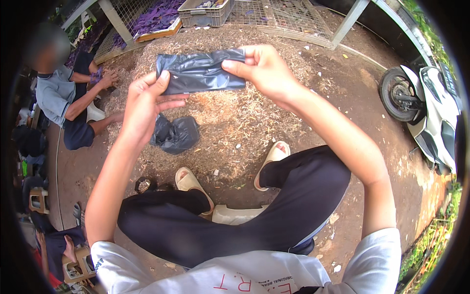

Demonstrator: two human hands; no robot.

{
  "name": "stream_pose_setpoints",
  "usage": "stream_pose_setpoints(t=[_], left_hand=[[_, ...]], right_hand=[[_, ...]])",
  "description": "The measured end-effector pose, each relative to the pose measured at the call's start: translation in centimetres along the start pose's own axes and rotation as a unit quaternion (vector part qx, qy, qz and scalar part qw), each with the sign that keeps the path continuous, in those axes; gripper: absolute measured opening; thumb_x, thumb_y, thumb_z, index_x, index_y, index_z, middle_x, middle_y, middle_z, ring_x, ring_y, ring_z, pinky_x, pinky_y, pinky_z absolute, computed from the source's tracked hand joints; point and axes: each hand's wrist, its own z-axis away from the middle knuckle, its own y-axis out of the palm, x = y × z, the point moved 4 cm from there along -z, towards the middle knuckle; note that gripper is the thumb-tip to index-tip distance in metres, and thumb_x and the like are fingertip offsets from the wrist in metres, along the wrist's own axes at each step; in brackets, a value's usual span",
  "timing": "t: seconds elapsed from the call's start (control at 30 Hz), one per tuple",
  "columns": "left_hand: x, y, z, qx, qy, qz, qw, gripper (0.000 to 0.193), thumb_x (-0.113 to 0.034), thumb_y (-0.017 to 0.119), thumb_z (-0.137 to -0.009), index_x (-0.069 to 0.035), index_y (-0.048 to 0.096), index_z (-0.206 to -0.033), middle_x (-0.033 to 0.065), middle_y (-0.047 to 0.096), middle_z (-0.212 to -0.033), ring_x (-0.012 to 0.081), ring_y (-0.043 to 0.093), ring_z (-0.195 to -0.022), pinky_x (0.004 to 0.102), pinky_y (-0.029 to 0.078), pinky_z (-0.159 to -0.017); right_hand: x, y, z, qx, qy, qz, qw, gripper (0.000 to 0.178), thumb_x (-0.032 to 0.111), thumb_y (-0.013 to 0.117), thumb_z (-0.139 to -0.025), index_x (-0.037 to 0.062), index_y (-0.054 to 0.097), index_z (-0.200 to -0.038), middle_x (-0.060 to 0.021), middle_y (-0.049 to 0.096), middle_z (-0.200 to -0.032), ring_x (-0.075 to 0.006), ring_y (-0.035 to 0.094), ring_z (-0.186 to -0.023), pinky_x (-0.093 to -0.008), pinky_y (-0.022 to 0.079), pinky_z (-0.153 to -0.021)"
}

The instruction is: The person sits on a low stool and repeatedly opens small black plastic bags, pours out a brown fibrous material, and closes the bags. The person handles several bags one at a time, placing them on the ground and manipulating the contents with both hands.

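Observation:
A flat black plastic bag [198,71] is stretched between my two hands, raised in front of me over the mulch. My left hand [149,93] pinches its left end between thumb and fingers, with some lower fingers reaching out beneath it. At the other end, my right hand [262,68] grips the bag's upper right corner, thumb on the near face. The bag looks creased and unfilled. Below my left hand, two dark bundles in black plastic [178,134] lie on the pile of dry plant shreds [230,117]; what they contain is hidden.
A person [66,93] sits at the left, hands over the pile. At the back are a grey crate [205,13], purple leaves [159,17] and wire-mesh frames [284,17]. A white motorbike [431,108] stands right. A small black pot [144,184] sits near my left foot.

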Motion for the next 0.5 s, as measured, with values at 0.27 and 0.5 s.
stream_pose_setpoints(t=[0.27, 0.5], left_hand=[[4.1, 1.3, 1.8, -0.169, 0.136, -0.162, 0.963, 0.025, -0.019, 0.072, -0.096, -0.006, 0.058, -0.112, 0.0053, 0.063, -0.096, 0.0134, 0.064, -0.081, 0.0277, 0.055, -0.066], [8.7, 4.2, 2.9, 0.093, 0.031, -0.178, 0.979, 0.039, -0.029, 0.085, -0.086, 0.001, 0.068, -0.105, 0.0064, 0.07, -0.086, 0.0112, 0.064, -0.077, 0.0293, 0.051, -0.067]], right_hand=[[-4.7, -0.3, 1.8, -0.071, 0.049, 0.115, 0.99, 0.029, 0.027, 0.077, -0.094, -0.0013, 0.076, -0.088, -0.0051, 0.073, -0.072, -0.0069, 0.064, -0.059, -0.0278, 0.049, -0.054], [-9.1, 4.2, 1.6, 0.053, 0.096, 0.14, 0.984, 0.051, 0.039, 0.078, -0.093, 0.0062, 0.064, -0.057, -0.0015, 0.06, -0.053, -0.0043, 0.05, -0.049, -0.0283, 0.038, -0.044]])
